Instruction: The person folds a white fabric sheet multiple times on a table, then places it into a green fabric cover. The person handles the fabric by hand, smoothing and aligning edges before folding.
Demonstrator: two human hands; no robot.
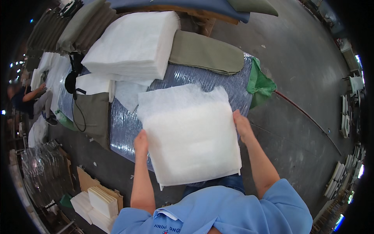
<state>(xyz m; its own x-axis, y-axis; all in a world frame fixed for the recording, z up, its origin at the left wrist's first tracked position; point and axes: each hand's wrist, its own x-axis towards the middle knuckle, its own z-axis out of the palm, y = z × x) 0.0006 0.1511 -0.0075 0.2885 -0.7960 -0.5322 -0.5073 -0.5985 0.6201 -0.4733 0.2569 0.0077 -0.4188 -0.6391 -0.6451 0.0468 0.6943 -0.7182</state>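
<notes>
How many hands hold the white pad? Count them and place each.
2. The left hand holds the white pad at its left edge; the right hand, higher in the picture, at its right edge. No other hand shows on it.

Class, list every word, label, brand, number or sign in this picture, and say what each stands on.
Light-blue fabric shirt: dark lettering with a small red mark, upside down on the chest; its wording is not copied here.
White square padded piece between left hand and right hand: no text visible.
Stack of white fluffy sheets: no text visible.
Distant background: too small and blurred to tell.
</notes>
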